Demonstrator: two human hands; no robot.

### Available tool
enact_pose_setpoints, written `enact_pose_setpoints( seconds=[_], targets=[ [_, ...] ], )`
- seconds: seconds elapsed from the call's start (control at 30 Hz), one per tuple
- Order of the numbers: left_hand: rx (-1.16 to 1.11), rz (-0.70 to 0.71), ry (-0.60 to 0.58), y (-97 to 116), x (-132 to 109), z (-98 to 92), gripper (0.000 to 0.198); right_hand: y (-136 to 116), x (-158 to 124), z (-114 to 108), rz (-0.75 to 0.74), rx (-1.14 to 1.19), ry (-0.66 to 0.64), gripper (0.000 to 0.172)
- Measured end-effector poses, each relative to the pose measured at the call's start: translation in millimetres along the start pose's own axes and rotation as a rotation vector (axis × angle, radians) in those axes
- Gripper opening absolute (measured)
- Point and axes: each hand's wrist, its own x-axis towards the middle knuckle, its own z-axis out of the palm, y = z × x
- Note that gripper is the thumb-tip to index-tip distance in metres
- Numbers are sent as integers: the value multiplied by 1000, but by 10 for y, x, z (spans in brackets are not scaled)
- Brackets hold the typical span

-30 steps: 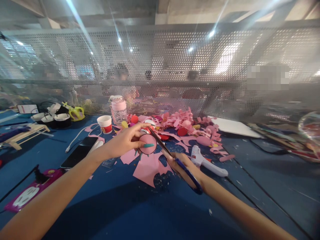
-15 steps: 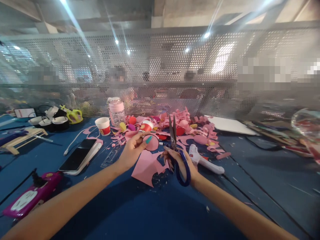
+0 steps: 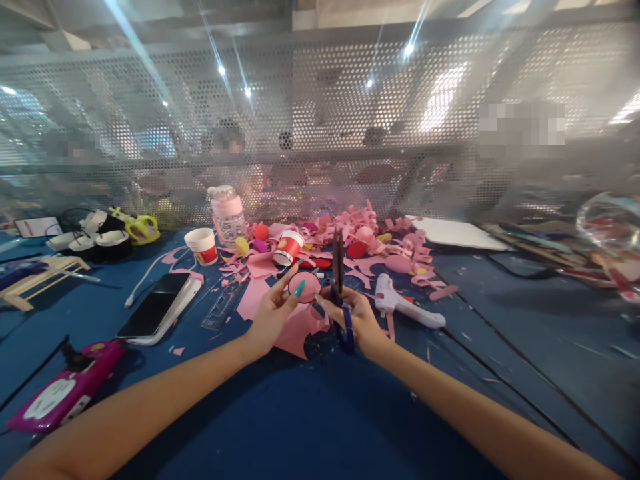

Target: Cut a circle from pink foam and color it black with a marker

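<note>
Between the thumb and fingers of my left hand (image 3: 274, 313) is a round pink disc (image 3: 306, 287) with a dark edge, held up over the table. My right hand (image 3: 357, 317) grips blue-handled scissors (image 3: 338, 270), blades pointing up and close together. Its fingertips reach the right edge of the disc. Below my hands lies a cut pink sheet (image 3: 295, 333) with curved notches. Just behind the disc, a red and white paper cup (image 3: 289, 247) lies tilted among pink scraps (image 3: 365, 230).
A white glue gun (image 3: 407, 303) lies right of my hand, its cord trailing right. To the left are a phone (image 3: 155, 305), a magenta power strip (image 3: 65, 387), an upright cup (image 3: 201, 246) and a bottle (image 3: 228, 215). A perforated metal screen (image 3: 320, 133) stands behind.
The scissors have turned and come nearer the disc, their blades closer together. My right fingertips now meet the disc's edge. The view has shifted slightly.
</note>
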Motion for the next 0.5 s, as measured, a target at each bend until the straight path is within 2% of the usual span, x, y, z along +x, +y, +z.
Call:
enact_pose_setpoints(
  seconds=[0.1,0.17,0.27,0.37,0.43,0.5],
  targets=[
    [18,11,-18,12,-15,-17,70,-10,9,-44,-2,-53,-21,34],
    [15,36,-8,10,-17,-29,68,-19,25,-76,10,-82,-41,34],
    [33,79,39,-18,-12,-51,49,-33,53,-109,25,-107,-54,35],
    [73,101,33,-53,-8,-74,26,-63,70,-124,29,-143,-54,37],
    [101,83,8,-57,-12,-81,21,-92,71,-131,29,-164,-63,36],
    [105,75,-20,-43,-28,-81,25,-115,65,-144,24,-174,-61,35]
  ],
)
